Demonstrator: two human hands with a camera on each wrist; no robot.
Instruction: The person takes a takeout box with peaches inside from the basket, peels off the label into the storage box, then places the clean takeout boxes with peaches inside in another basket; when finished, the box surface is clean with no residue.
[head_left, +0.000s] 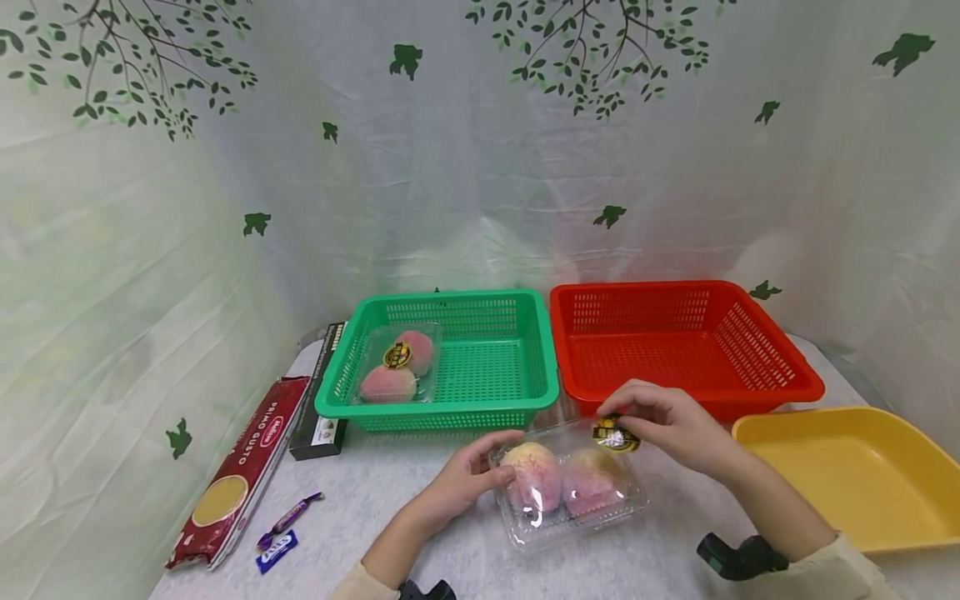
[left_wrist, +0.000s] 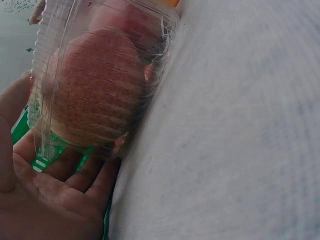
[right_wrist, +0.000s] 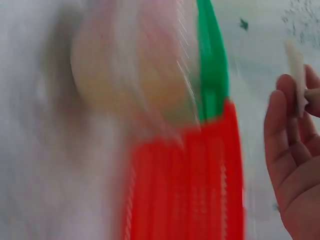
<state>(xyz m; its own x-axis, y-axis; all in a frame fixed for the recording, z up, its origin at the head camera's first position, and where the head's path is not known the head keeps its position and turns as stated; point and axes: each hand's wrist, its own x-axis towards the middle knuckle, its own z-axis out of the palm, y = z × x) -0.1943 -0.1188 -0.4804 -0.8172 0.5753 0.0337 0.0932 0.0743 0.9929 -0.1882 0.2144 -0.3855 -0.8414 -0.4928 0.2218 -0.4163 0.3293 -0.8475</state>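
Note:
A clear plastic box [head_left: 528, 529] holding two pink-and-yellow peaches [head_left: 534, 479] sits on the white cloth in front of the baskets. My left hand [head_left: 472, 477] grips its left end, thumb on top; in the left wrist view the fingers [left_wrist: 95, 175] reach along the box's end by the cloth. Over the far right corner, my right hand [head_left: 675, 425] pinches a round black-and-gold sticker [head_left: 615, 434] between thumb and fingers. The right wrist view shows the sticker's pale back [right_wrist: 296, 75] held up, apart from the box there.
Behind stand a green basket [head_left: 487, 417] with another boxed pair of peaches [head_left: 397, 367] and a red basket [head_left: 675, 354]. A yellow tray [head_left: 862, 475] is at right. To the left lie a red pack [head_left: 243, 471], a black box [head_left: 318, 408] and two small wrapped sweets [head_left: 277, 550].

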